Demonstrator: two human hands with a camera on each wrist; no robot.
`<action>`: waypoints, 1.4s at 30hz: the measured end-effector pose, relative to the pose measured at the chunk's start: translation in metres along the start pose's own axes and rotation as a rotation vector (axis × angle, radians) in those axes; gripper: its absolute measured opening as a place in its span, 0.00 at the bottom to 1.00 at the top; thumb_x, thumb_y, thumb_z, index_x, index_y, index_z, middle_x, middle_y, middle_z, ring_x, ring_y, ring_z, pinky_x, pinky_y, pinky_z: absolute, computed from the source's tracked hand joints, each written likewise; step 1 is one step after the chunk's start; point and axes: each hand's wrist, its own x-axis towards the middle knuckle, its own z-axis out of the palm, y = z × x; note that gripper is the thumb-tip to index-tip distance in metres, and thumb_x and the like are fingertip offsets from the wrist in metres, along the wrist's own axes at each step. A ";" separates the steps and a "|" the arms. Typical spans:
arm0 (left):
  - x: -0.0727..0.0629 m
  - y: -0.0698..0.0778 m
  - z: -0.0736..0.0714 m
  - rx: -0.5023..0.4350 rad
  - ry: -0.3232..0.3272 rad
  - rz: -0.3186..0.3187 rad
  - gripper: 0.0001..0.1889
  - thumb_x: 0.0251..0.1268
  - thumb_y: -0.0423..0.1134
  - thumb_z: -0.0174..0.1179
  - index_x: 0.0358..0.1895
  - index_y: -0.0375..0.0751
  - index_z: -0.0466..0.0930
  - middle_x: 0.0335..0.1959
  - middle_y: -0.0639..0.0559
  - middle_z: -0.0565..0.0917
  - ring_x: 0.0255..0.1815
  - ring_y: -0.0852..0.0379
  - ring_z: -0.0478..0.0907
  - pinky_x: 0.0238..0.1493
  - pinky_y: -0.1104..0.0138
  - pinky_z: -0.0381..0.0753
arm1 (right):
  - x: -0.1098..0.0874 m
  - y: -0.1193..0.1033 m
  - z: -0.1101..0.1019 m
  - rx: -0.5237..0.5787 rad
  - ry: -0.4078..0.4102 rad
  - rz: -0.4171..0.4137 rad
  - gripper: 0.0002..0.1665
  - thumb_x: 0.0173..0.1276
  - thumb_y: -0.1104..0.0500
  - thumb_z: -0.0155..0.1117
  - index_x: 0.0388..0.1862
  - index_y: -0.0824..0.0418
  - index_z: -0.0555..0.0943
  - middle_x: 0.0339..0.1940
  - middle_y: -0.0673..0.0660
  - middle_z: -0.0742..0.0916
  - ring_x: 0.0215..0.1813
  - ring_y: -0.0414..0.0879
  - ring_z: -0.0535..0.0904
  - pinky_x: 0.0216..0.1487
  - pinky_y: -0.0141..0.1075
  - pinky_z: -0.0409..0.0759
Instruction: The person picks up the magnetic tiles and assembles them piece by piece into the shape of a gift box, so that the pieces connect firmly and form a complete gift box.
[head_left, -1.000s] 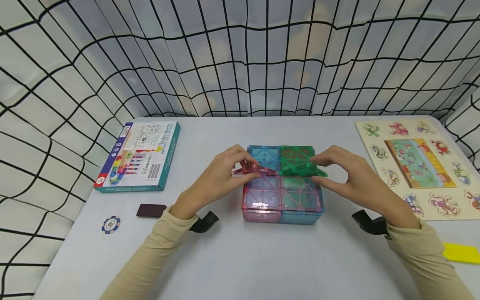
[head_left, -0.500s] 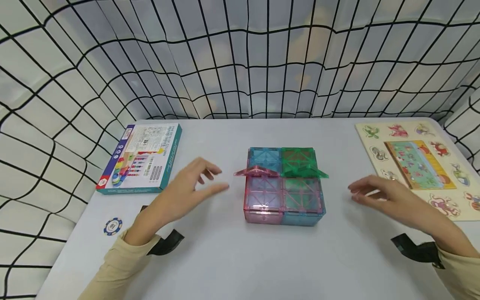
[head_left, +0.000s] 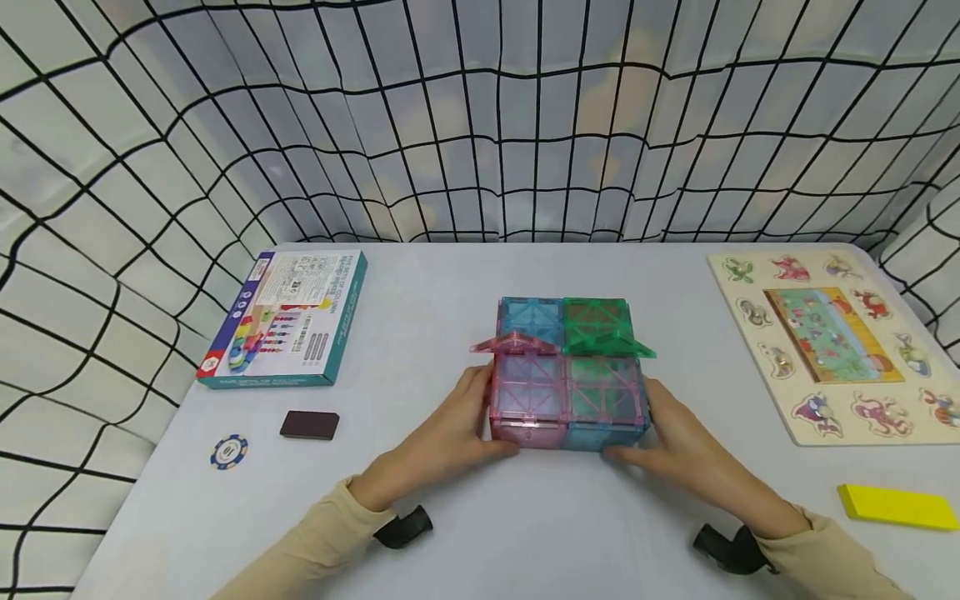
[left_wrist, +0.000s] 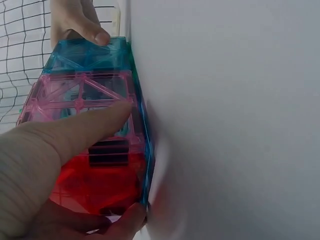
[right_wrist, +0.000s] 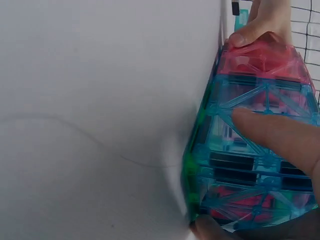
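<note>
A boxy build of translucent magnetic tiles [head_left: 528, 387] stands on the table, with pink and blue front walls and blue and green squares at the back of its top. A pink triangle tile [head_left: 517, 342] and a green triangle tile [head_left: 611, 347] cross its middle. My left hand [head_left: 446, 433] grips its left side, thumb over the pink front wall and fingers along the red side wall in the left wrist view. On the opposite side my right hand [head_left: 693, 450] holds it, its thumb [right_wrist: 280, 131] against the blue front tile. The other fingers are partly hidden behind the walls.
At the back left lies a boxed toy set [head_left: 288, 317]; nearer are a dark block [head_left: 310, 425] and a poker chip [head_left: 228, 452]. To the right are a wooden picture puzzle [head_left: 757, 354] and a yellow block [head_left: 897, 507]. Black netting [head_left: 536, 133] borders the table's far edge.
Both hands let go of the pink and green triangle tiles, drew apart, then came back in and took hold of the tile build low on its two sides. The triangles stay on top.
</note>
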 end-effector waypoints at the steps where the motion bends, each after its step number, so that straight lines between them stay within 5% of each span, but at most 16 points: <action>1: 0.002 0.001 0.000 -0.007 0.006 -0.008 0.56 0.54 0.34 0.80 0.81 0.28 0.51 0.72 0.38 0.67 0.73 0.44 0.68 0.75 0.49 0.68 | 0.002 0.001 0.000 -0.007 0.012 0.002 0.58 0.54 0.63 0.86 0.77 0.76 0.62 0.68 0.75 0.77 0.70 0.70 0.74 0.66 0.64 0.74; 6: 0.019 -0.003 -0.006 -0.013 0.022 -0.035 0.57 0.51 0.33 0.82 0.81 0.28 0.52 0.71 0.38 0.68 0.72 0.44 0.69 0.74 0.50 0.70 | 0.023 0.005 -0.005 0.007 0.018 0.014 0.54 0.53 0.65 0.86 0.73 0.78 0.65 0.65 0.75 0.79 0.67 0.69 0.76 0.64 0.61 0.78; 15: 0.056 -0.018 -0.022 0.024 0.084 -0.077 0.51 0.51 0.33 0.82 0.76 0.23 0.59 0.69 0.34 0.69 0.69 0.41 0.70 0.72 0.50 0.72 | 0.072 0.015 -0.008 0.057 -0.013 0.128 0.58 0.57 0.64 0.83 0.79 0.76 0.60 0.72 0.75 0.75 0.75 0.69 0.68 0.75 0.59 0.68; 20: 0.061 -0.019 -0.027 -0.011 0.075 -0.103 0.51 0.51 0.34 0.82 0.76 0.24 0.59 0.70 0.34 0.68 0.71 0.40 0.69 0.74 0.50 0.69 | 0.082 0.016 -0.008 0.050 -0.009 0.145 0.57 0.56 0.63 0.83 0.79 0.75 0.60 0.72 0.75 0.74 0.76 0.70 0.67 0.76 0.60 0.65; 27: 0.057 -0.014 -0.055 -0.114 0.016 -0.144 0.63 0.53 0.39 0.83 0.84 0.32 0.43 0.80 0.34 0.58 0.79 0.36 0.63 0.74 0.50 0.70 | 0.082 0.017 -0.020 0.157 -0.094 0.212 0.63 0.60 0.61 0.82 0.83 0.74 0.52 0.80 0.74 0.64 0.81 0.70 0.59 0.78 0.58 0.61; 30: 0.051 -0.008 -0.072 -0.084 0.090 -0.083 0.62 0.54 0.44 0.82 0.85 0.39 0.46 0.81 0.40 0.59 0.80 0.42 0.61 0.75 0.50 0.69 | 0.080 0.015 -0.042 0.171 -0.176 0.222 0.62 0.64 0.56 0.80 0.83 0.73 0.50 0.82 0.74 0.61 0.81 0.71 0.57 0.78 0.60 0.59; 34: 0.051 -0.006 -0.083 0.052 0.194 0.154 0.51 0.56 0.45 0.81 0.81 0.40 0.61 0.76 0.47 0.67 0.78 0.49 0.64 0.75 0.53 0.69 | 0.076 0.008 -0.085 0.067 -0.221 0.213 0.53 0.70 0.51 0.75 0.82 0.72 0.58 0.80 0.74 0.65 0.79 0.71 0.62 0.75 0.64 0.63; 38: 0.059 -0.009 -0.078 0.190 0.188 0.359 0.42 0.62 0.40 0.78 0.77 0.37 0.67 0.74 0.46 0.71 0.74 0.51 0.69 0.75 0.56 0.69 | 0.081 -0.001 -0.108 -0.001 -0.077 0.163 0.42 0.73 0.54 0.73 0.78 0.68 0.66 0.76 0.70 0.72 0.76 0.69 0.68 0.73 0.62 0.68; 42: 0.066 -0.011 -0.071 0.280 0.173 0.402 0.32 0.69 0.41 0.72 0.73 0.36 0.74 0.72 0.45 0.74 0.72 0.50 0.70 0.74 0.57 0.70 | 0.099 -0.003 -0.094 0.068 0.090 -0.042 0.33 0.70 0.65 0.73 0.72 0.68 0.73 0.71 0.65 0.77 0.73 0.62 0.72 0.74 0.54 0.70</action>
